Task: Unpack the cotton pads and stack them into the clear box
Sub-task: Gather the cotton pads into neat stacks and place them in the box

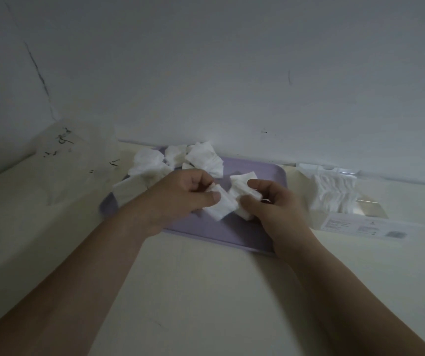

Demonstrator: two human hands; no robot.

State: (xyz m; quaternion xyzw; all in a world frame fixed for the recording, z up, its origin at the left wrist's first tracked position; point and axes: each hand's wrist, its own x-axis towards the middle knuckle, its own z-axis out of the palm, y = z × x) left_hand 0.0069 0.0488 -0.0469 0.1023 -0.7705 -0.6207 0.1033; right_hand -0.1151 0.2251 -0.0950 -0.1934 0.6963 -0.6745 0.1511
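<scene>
Cream tabletop (206, 291), dim light. Both forearms reach forward over a lilac tray (232, 233). Left hand (180, 194) pinches a small stack of white square pads (221, 208) between thumb and curled fingers. Right hand (270, 201) grips a second bunch (243, 191), which touches the first. Loose pads (178, 160) lie heaped and rumpled at the tray's far left. Clear box (334, 196) sits right of the tray, partly filled with pads. Plastic bag (77, 155) far left, against the white wall (232, 73).
</scene>
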